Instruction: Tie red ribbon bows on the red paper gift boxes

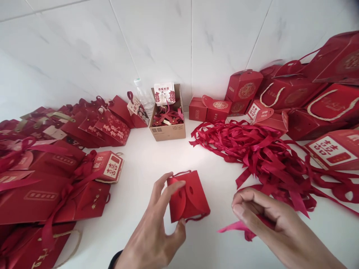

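Note:
A small red box (pixel 193 194) with two holes in its curved top flaps and dark red cords at its edges is on the white table at the centre. My left hand (pixel 159 220) grips it from the left, fingers along the far edge and on a flap, thumb at the near edge. To the right of the box, apart from it, my right hand (pixel 260 220) is closed around a bright red ribbon (pixel 238 227), whose end sticks out to the left. Beyond my right hand lies a large tangled pile of red ribbons (pixel 252 145).
A cardboard box (pixel 168 133) holding small red pieces and a printed card stands by the tiled wall. Many red gift boxes (pixel 45 190) crowd the left side. More red boxes (pixel 300 93), several with rope handles, are stacked at the right. A clear bottle (pixel 142 93) stands behind.

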The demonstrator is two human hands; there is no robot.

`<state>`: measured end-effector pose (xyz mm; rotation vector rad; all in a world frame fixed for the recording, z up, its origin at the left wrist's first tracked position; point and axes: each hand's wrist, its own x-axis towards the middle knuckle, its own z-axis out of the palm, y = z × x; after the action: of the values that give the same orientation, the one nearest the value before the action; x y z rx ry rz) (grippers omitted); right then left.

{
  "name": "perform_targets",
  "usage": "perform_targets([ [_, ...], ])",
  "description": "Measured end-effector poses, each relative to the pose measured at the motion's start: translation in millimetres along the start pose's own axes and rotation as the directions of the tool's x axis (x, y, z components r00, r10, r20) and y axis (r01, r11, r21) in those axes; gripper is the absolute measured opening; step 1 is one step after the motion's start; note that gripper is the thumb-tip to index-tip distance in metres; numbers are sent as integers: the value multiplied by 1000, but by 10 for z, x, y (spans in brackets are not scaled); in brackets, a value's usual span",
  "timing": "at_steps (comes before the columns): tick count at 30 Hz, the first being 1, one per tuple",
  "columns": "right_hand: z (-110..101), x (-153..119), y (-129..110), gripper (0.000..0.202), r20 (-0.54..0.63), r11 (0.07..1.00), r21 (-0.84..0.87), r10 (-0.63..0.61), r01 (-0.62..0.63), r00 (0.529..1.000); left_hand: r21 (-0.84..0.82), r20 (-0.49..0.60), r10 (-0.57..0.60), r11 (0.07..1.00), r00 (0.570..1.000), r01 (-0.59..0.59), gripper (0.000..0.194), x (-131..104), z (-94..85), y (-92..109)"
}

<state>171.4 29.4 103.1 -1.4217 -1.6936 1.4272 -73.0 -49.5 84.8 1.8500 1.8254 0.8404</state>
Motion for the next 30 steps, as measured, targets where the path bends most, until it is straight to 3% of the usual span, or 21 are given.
perform_targets([
  [3, -33, 2, -41, 52, 70, 987, 93, 128, -134, 989, 92, 19, -3, 996, 1000, 2, 61, -112, -85, 51],
  [8, 20, 13, -139, 47, 48, 975, 158, 149, -155, 988, 57, -98, -4, 998, 995, 9, 32, -24, -69, 156],
  [12, 69, 38, -168, 44, 42, 976, 145, 155, -159, 987, 7, -198, -6, 1000, 980, 8, 32, 35, -42, 209],
  [15, 81, 70, -170, 41, 100, 968, 162, 177, -191, 979, 65, -253, 16, 998, 967, 0, 34, 18, 6, 196],
  [20, 94, 128, -185, 33, 173, 959, 186, 183, -214, 968, 191, -291, 93, 981, 952, -38, 35, -3, 79, 163],
  [30, 110, 215, -225, 29, 202, 966, 183, 144, -182, 969, 112, -296, 74, 993, 952, -42, 43, 7, 104, 207],
])
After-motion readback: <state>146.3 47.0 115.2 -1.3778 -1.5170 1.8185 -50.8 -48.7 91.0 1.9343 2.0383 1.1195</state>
